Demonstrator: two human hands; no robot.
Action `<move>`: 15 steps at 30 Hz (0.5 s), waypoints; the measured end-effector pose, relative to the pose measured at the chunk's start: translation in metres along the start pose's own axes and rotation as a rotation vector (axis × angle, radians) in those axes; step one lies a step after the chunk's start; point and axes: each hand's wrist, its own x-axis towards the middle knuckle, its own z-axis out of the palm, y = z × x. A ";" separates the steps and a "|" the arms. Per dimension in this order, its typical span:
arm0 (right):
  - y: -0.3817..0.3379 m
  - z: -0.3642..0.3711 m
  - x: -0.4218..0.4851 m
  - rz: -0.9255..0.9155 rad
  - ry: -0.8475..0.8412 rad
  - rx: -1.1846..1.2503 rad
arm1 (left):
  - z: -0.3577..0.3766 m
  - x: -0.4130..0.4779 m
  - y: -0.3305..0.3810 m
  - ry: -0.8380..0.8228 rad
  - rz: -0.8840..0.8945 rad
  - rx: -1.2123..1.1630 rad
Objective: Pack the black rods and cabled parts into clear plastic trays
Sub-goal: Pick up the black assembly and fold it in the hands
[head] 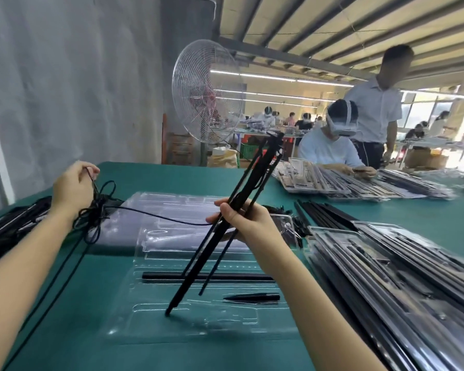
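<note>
head view shows two bare hands over a green worktop (91, 317). the right hand (248, 223) has its fingers curled tight round a bunch of long black rods (196, 263). the rods lean up and away, and the low end of one touches the clear plastic tray (220, 319) in front of the person. the left hand (71, 188) pinches a thin black cable (158, 216) up near its tangled loops. the cable runs across from there to the rods.

one black rod (206, 276) lies flat in a slot of the tray. a short black pointed piece (252, 297) lies in a slot nearer the person. more clear trays (172, 204) sit behind this one.

on the right is a stack of filled trays (386, 263), with loose black rods (322, 210) beside it. on the left edge is a heap of black parts (8, 228). a big fan (208, 92) stands behind the worktop.
</note>
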 end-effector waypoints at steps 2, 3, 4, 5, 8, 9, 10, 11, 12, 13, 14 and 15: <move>0.003 0.003 0.002 0.016 0.021 0.038 | 0.000 0.000 -0.001 -0.097 0.035 -0.025; 0.004 0.005 0.003 0.018 0.036 0.050 | 0.001 -0.001 0.000 -0.162 0.082 0.006; 0.005 0.006 0.004 0.018 0.053 0.057 | 0.003 -0.003 0.001 -0.222 0.135 0.052; 0.006 0.007 0.005 0.018 0.072 0.060 | 0.005 -0.006 0.002 -0.272 0.180 0.086; 0.011 0.011 0.008 0.045 0.129 0.073 | 0.012 -0.018 0.007 -0.351 0.208 0.085; 0.013 0.013 0.010 0.065 0.142 0.085 | 0.013 -0.023 0.007 -0.369 0.208 0.076; 0.015 0.015 0.011 0.087 0.149 0.093 | 0.015 -0.028 0.007 -0.400 0.212 0.077; 0.017 0.018 0.011 0.105 0.150 0.093 | 0.017 -0.032 0.005 -0.449 0.215 0.093; 0.020 0.021 0.011 0.117 0.147 0.089 | 0.019 -0.038 0.003 -0.511 0.218 0.128; 0.022 0.024 0.011 0.124 0.145 0.085 | 0.021 -0.045 -0.001 -0.578 0.212 0.177; 0.024 0.027 0.011 0.128 0.149 0.088 | 0.022 -0.051 -0.006 -0.644 0.191 0.224; 0.026 0.029 0.010 0.133 0.161 0.097 | 0.023 -0.056 -0.013 -0.698 0.158 0.257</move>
